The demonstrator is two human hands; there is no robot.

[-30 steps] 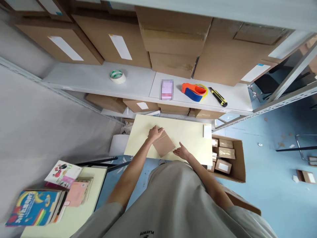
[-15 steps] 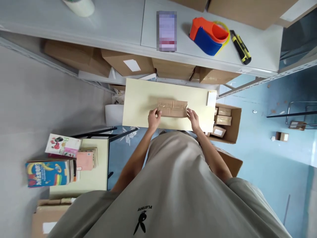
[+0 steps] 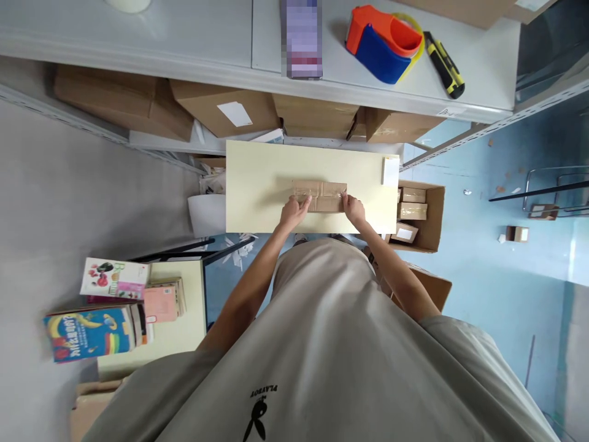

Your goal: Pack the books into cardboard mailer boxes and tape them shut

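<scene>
A flat brown cardboard packet [image 3: 321, 193], taped along its top, lies in the middle of a pale yellow table [image 3: 257, 190]. My left hand [image 3: 295, 211] rests on the packet's near left part with fingers lying over it. My right hand [image 3: 353, 209] holds the packet's near right corner with fingers curled on it. Both forearms reach forward from my grey shirt.
A grey shelf [image 3: 193, 43] behind the table carries an orange and blue tape dispenser [image 3: 384, 43], a yellow and black utility knife [image 3: 444, 65] and a tape roll [image 3: 129, 5]. An open box of small parcels [image 3: 421, 215] stands at the right. Books [image 3: 99, 307] lie on a side table at the left.
The packet went from lying askew and plain side up to lying straight with its taped face up. Both hands came onto its near edge, and the left hand slid inward.
</scene>
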